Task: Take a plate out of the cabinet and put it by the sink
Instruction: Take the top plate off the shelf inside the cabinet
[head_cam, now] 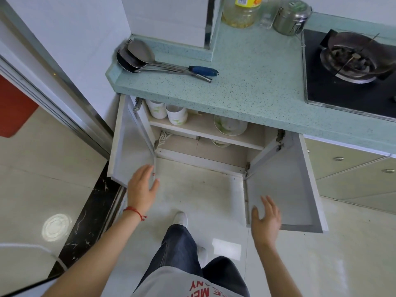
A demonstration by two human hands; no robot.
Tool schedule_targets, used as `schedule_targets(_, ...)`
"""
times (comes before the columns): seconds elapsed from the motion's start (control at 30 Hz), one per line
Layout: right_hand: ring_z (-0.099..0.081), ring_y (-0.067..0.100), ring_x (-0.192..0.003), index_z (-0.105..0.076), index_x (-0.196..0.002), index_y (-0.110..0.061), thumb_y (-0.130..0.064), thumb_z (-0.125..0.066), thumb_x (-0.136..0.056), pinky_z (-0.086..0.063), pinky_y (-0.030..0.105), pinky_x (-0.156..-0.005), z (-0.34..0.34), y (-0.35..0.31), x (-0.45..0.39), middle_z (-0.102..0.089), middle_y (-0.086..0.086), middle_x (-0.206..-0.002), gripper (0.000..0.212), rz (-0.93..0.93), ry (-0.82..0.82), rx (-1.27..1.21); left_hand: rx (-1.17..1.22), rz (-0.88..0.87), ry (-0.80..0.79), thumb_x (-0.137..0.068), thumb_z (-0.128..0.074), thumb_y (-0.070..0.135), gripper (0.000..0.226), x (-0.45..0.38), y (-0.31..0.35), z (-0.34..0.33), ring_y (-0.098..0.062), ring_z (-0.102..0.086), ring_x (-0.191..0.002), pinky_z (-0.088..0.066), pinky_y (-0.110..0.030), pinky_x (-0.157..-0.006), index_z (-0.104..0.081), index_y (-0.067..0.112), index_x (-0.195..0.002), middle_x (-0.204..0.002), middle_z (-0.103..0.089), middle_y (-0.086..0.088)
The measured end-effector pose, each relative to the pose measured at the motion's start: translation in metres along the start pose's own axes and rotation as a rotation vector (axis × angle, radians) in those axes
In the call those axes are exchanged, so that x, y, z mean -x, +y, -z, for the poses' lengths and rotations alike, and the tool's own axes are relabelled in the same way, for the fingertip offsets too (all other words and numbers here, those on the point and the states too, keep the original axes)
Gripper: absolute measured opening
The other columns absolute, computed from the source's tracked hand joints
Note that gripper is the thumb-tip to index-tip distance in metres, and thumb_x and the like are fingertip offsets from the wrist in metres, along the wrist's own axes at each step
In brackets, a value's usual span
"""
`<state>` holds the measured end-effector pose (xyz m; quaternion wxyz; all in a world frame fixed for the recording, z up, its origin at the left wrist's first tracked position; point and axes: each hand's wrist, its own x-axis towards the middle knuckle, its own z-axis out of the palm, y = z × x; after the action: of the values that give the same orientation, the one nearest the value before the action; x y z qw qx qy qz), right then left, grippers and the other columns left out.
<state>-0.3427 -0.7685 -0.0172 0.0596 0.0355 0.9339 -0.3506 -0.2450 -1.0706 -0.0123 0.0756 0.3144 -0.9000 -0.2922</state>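
The low cabinet (205,142) under the counter stands with both doors swung wide. On its upper shelf a white plate with a green pattern (230,125) leans at the right, and two white cups (167,111) sit at the left. Another dish (220,142) peeks out on the lower shelf. My left hand (142,186) hovers by the lower edge of the left door (126,142), fingers apart, holding nothing. My right hand (265,219) is spread in front of the right door (282,185), also with nothing in it. No sink is in view.
The speckled teal counter (246,78) carries several metal ladles and spatulas (150,61), an oil bottle (242,11) and a steel canister (291,17). A gas hob (351,67) lies at the right. Drawer fronts (347,168) sit right of the cabinet. A door frame (64,93) is to the left.
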Motion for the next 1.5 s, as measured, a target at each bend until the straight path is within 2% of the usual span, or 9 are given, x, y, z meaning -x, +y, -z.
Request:
schedule_targets(0.13,-0.036,0.03,-0.134,-0.048,-0.131,-0.006,-0.015,-0.053,-0.091,-0.025,0.044,-0.112,-0.022,-0.027,-0.008,-0.044,0.013,-0.142,0.041,0.175,-0.129,0.059,-0.106,-0.116,-0.104,-0.087,-0.055,0.021,0.048,-0.003,0.026,-0.015,-0.036,-0.042,-0.129,-0.035,-0.05,-0.106,-0.044,0.001,-0.13,-0.136,-0.049,-0.021)
schedule_targets(0.3,-0.031,0.025,-0.137,-0.041,-0.136,-0.011,-0.022,-0.048,-0.093,-0.02,0.038,-0.115,-0.037,-0.042,-0.029,-0.041,0.009,-0.145,0.044,0.258,-0.206,0.153,-0.196,-0.191,-0.184,-0.084,-0.025,0.043,0.063,-0.017,0.043,-0.03,-0.034,-0.038,-0.132,-0.034,-0.052,-0.107,-0.041,0.006,-0.133,-0.139,-0.046,-0.017)
schedule_targets(0.57,-0.027,0.022,-0.139,-0.034,-0.139,-0.014,-0.029,-0.042,-0.095,-0.015,0.035,-0.116,-0.061,-0.054,-0.066,-0.036,0.006,-0.149,0.047,0.174,-0.26,0.214,-0.241,-0.225,-0.274,-0.088,-0.045,0.032,0.049,-0.062,0.049,-0.053,-0.035,-0.048,-0.124,-0.038,-0.053,-0.1,-0.046,0.005,-0.128,-0.133,-0.054,-0.017)
schedule_targets(0.67,-0.028,0.023,-0.139,-0.035,-0.139,-0.014,-0.028,-0.042,-0.095,-0.017,0.036,-0.116,-0.075,-0.059,-0.085,-0.037,0.007,-0.148,0.047,0.12,-0.261,0.22,-0.263,-0.252,-0.349,-0.086,-0.036,0.037,0.052,-0.092,0.047,-0.065,-0.035,-0.053,-0.12,-0.042,-0.052,-0.096,-0.048,0.006,-0.126,-0.128,-0.058,-0.017)
schedule_targets(0.87,-0.032,0.026,-0.136,-0.038,-0.137,-0.009,-0.027,-0.043,-0.094,-0.022,0.04,-0.115,-0.098,-0.076,-0.12,-0.042,0.01,-0.144,0.046,0.048,-0.251,0.202,-0.33,-0.282,-0.444,-0.082,-0.036,0.035,0.05,-0.144,0.048,-0.077,-0.032,-0.061,-0.109,-0.051,-0.05,-0.084,-0.055,0.007,-0.118,-0.118,-0.065,-0.014)
schedule_targets(0.97,-0.035,0.029,-0.134,-0.041,-0.135,-0.007,-0.022,-0.048,-0.093,-0.025,0.043,-0.113,-0.107,-0.079,-0.136,-0.045,0.012,-0.142,0.045,0.025,-0.221,0.206,-0.354,-0.328,-0.46,-0.081,-0.036,0.035,0.05,-0.163,0.045,-0.085,-0.031,-0.062,-0.109,-0.051,-0.05,-0.084,-0.055,0.007,-0.118,-0.118,-0.065,-0.013)
schedule_targets(1.13,-0.039,0.031,-0.132,-0.044,-0.132,-0.006,-0.032,-0.038,-0.089,-0.028,0.044,-0.111,-0.119,-0.077,-0.155,-0.048,0.014,-0.14,0.051,0.03,-0.203,0.217,-0.327,-0.343,-0.445,-0.083,-0.034,0.035,0.053,-0.186,0.04,-0.101,-0.034,-0.056,-0.116,-0.045,-0.054,-0.091,-0.052,0.004,-0.122,-0.124,-0.061,-0.017)
schedule_targets(1.3,-0.037,0.031,-0.133,-0.043,-0.133,-0.006,-0.022,-0.048,-0.093,-0.025,0.042,-0.113,-0.139,-0.06,-0.176,-0.047,0.014,-0.14,0.044,0.073,-0.202,0.213,-0.302,-0.34,-0.412,-0.084,-0.034,0.036,0.054,-0.201,0.037,-0.132,-0.035,-0.055,-0.118,-0.044,-0.054,-0.093,-0.05,0.004,-0.124,-0.125,-0.06,-0.017)
schedule_targets(1.5,-0.04,0.033,-0.13,-0.046,-0.131,-0.004,-0.022,-0.048,-0.091,-0.025,0.041,-0.111,-0.179,-0.032,-0.206,-0.049,0.017,-0.138,0.043,0.116,-0.146,0.126,-0.272,-0.357,-0.344,-0.085,-0.035,0.036,0.052,-0.22,0.02,-0.189,-0.034,-0.054,-0.118,-0.043,-0.053,-0.096,-0.05,0.005,-0.124,-0.126,-0.059,-0.016)
